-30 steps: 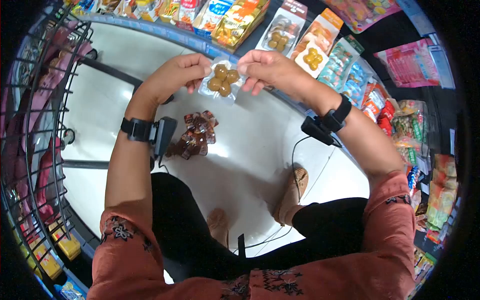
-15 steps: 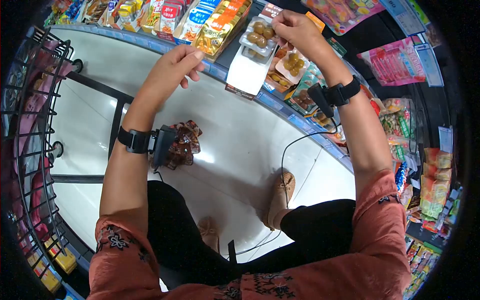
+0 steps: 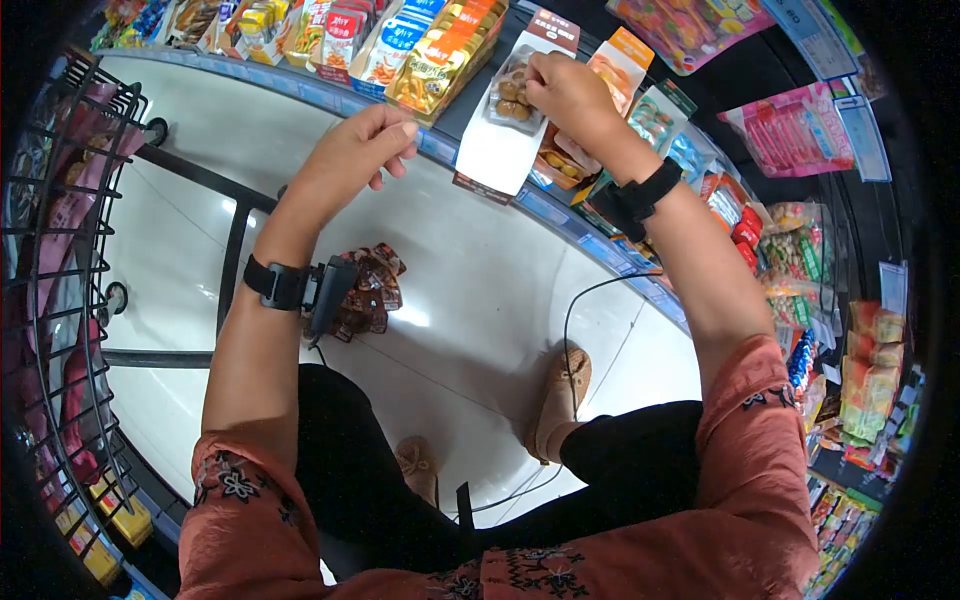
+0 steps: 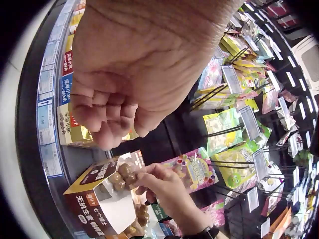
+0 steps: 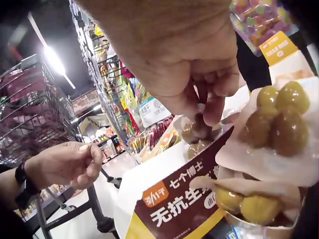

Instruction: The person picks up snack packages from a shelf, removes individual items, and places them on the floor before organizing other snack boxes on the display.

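My right hand point(image 3: 578, 98) is over an open cardboard display box point(image 3: 497, 155) on the shelf, its fingers pinching a clear packet of brown quail eggs point(image 3: 513, 97). In the right wrist view the fingertips are down inside the box, on the packet point(image 5: 193, 130), behind the brown printed front. My left hand point(image 3: 352, 152) hovers before the shelf edge, fingers loosely bent and holding nothing. The left wrist view shows its palm above gold snack packs, with the quail egg box point(image 4: 92, 206) lower down.
Beside the box stands an orange-topped box point(image 3: 622, 62) with more egg packets. Gold snack packs point(image 3: 447, 55) line the shelf to the left. A black wire cart point(image 3: 75, 250) is at far left. Brown packets point(image 3: 372, 290) lie below the left forearm; a cable hangs from the right wrist.
The right hand carried the quail egg packet from between both hands to the display box at upper right, then lowered it in. The left hand released the packet and stayed near the shelf edge.
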{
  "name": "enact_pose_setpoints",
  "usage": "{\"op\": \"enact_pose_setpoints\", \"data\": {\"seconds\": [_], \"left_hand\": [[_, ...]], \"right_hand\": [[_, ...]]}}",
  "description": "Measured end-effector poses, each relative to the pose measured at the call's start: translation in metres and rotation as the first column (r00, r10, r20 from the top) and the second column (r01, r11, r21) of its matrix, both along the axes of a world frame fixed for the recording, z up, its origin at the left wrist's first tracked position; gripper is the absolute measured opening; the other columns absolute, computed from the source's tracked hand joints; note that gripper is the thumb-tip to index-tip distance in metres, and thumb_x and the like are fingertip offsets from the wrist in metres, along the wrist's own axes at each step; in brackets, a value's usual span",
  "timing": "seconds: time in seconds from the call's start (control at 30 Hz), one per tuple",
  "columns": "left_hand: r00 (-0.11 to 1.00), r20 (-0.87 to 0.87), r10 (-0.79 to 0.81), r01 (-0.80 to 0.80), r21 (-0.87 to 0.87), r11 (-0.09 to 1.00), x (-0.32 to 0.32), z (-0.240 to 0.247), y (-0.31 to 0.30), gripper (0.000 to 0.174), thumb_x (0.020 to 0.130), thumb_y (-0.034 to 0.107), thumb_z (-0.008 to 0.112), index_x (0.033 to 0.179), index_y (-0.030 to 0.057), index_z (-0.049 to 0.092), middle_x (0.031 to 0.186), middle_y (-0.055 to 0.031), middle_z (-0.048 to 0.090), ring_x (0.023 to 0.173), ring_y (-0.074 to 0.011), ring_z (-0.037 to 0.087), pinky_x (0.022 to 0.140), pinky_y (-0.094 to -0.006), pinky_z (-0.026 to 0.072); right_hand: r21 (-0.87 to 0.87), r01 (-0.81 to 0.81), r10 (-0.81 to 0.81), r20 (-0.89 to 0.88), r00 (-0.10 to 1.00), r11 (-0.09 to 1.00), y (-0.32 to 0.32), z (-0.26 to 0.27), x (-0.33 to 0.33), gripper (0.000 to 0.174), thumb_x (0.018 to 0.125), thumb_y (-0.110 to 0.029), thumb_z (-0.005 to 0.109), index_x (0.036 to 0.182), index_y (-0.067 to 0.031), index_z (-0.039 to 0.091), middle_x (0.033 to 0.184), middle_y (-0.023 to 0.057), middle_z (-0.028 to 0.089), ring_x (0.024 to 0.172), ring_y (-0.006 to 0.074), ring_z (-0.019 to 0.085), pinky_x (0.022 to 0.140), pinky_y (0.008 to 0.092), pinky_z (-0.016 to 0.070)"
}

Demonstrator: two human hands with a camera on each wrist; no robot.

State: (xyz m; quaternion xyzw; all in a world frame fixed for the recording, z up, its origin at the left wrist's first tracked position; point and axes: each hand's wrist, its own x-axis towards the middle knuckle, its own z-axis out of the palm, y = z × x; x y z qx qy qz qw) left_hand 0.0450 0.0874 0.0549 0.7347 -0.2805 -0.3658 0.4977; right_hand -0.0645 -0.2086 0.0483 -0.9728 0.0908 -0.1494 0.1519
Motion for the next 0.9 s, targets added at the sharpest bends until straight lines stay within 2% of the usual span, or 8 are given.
{"op": "enact_pose_setpoints", "data": {"seconds": [0.13, 0.23, 0.33, 0.53, 0.83, 0.9], "left_hand": [[1.0, 0.005, -0.018, 0.018, 0.025, 1.0, 0.0, -0.004, 0.003, 0.037, 0.101, 0.043, 0.063, 0.114, 0.0085, 0.064, 0.098, -0.0012, 0.068, 0.081, -0.0087, 0.064, 0.064, -0.0245, 0.0476], [0.999, 0.004, -0.036, 0.036, 0.026, 0.999, 0.001, -0.006, 0.005, 0.037, 0.101, 0.043, 0.063, 0.114, 0.0089, 0.064, 0.099, -0.0012, 0.068, 0.081, -0.0088, 0.064, 0.064, -0.025, 0.0478], [0.999, -0.001, -0.049, 0.049, 0.029, 0.998, 0.002, -0.01, 0.005, 0.037, 0.101, 0.043, 0.063, 0.114, 0.009, 0.064, 0.098, -0.0011, 0.068, 0.081, -0.0088, 0.064, 0.064, -0.0253, 0.0481], [0.998, -0.014, -0.061, 0.062, 0.06, 0.996, 0.003, -0.017, 0.006, 0.038, 0.101, 0.044, 0.063, 0.114, 0.0088, 0.064, 0.097, -0.0007, 0.068, 0.08, -0.0086, 0.064, 0.063, -0.0259, 0.0486], [0.997, -0.034, -0.07, 0.073, 0.095, 0.993, 0.006, -0.024, 0.012, 0.038, 0.1, 0.042, 0.062, 0.113, 0.0069, 0.064, 0.095, -0.0008, 0.068, 0.08, -0.0095, 0.063, 0.064, -0.0267, 0.0493], [0.998, -0.041, -0.045, 0.049, 0.107, 0.993, 0.005, -0.021, 0.012, 0.037, 0.099, 0.039, 0.063, 0.11, 0.0036, 0.064, 0.094, -0.0027, 0.068, 0.078, -0.0104, 0.063, 0.064, -0.0268, 0.0499]], "right_hand": [[-0.117, 0.017, -0.018, -0.006, 1.0, 0.993, 0.006, -0.003, -0.003, 0.013, 0.092, -0.017, 0.061, 0.094, -0.0047, 0.064, 0.097, 0.0172, 0.068, 0.091, 0.038, 0.067, 0.078, 0.0476, 0.0524], [-0.206, -0.012, 0.016, 0.016, 1.0, 0.979, 0.005, -0.008, -0.002, 0.012, 0.09, -0.016, 0.061, 0.092, -0.0053, 0.064, 0.094, 0.0165, 0.069, 0.089, 0.0383, 0.068, 0.077, 0.0482, 0.0533], [-0.254, 0.01, -0.032, -0.086, 0.996, 0.967, 0.011, -0.003, -0.001, 0.015, 0.086, -0.014, 0.066, 0.097, -0.0052, 0.071, 0.098, 0.0173, 0.072, 0.096, 0.0373, 0.07, 0.083, 0.048, 0.0563], [-0.395, -0.006, -0.034, -0.095, 0.995, 0.919, 0.012, -0.012, 0.003, 0.016, 0.083, -0.014, 0.067, 0.097, -0.0074, 0.072, 0.097, 0.0151, 0.074, 0.094, 0.0345, 0.071, 0.084, 0.0476, 0.0542], [-0.419, -0.031, 0.0, -0.073, 0.997, 0.907, 0.011, -0.009, 0.0, 0.019, 0.081, -0.014, 0.069, 0.099, -0.0077, 0.072, 0.096, 0.0135, 0.073, 0.1, 0.0326, 0.068, 0.087, 0.0472, 0.0521], [-0.429, -0.05, 0.073, 0.036, 0.997, 0.902, 0.012, -0.012, -0.002, 0.014, 0.078, -0.01, 0.067, 0.091, -0.005, 0.069, 0.09, 0.0151, 0.071, 0.09, 0.0344, 0.068, 0.081, 0.0468, 0.053]]}}
